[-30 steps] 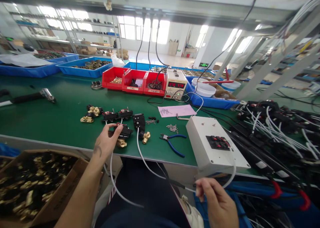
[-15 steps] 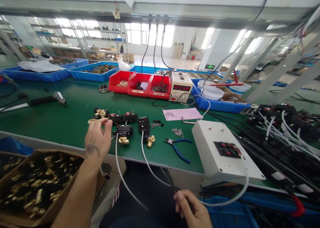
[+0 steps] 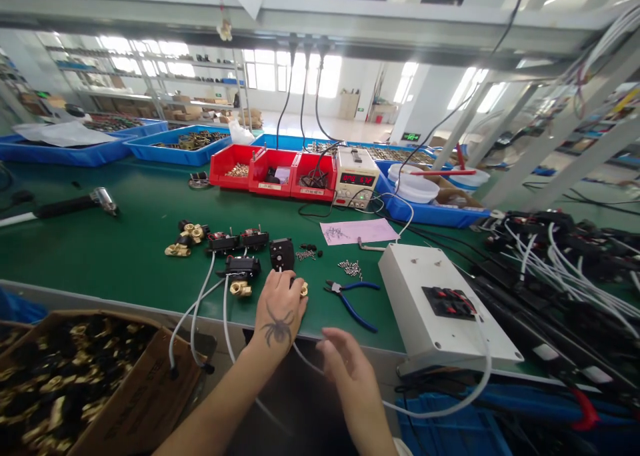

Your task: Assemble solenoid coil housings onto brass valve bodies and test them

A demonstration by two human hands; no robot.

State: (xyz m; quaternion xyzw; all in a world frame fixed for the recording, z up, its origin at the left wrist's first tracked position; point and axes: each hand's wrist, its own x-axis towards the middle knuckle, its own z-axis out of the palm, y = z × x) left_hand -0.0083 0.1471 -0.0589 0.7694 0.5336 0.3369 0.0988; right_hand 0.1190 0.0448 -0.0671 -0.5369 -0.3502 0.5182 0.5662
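left hand (image 3: 280, 306) shifted across green workshop bench (image 3: 145, 236), grasping brass fitting (image 3: 304, 289); right hand (image 3: 346, 368) released.

The left hand (image 3: 281, 308) bears a dark spider tattoo (image 3: 279, 329). The nearby housing (image 3: 281, 252) is black, the valve fitting (image 3: 304, 289) golden, the cable (image 3: 309, 361) white. The counter (image 3: 150, 209) is green; the cutting pliers (image 3: 357, 314) have blue handles. Bins (image 3: 220, 171) are red, the paper sheet (image 3: 365, 231) pale pink, the control box (image 3: 403, 283) white with a black-and-red terminal block (image 3: 449, 303), the power supply (image 3: 347, 192) cream with red digits (image 3: 357, 179).
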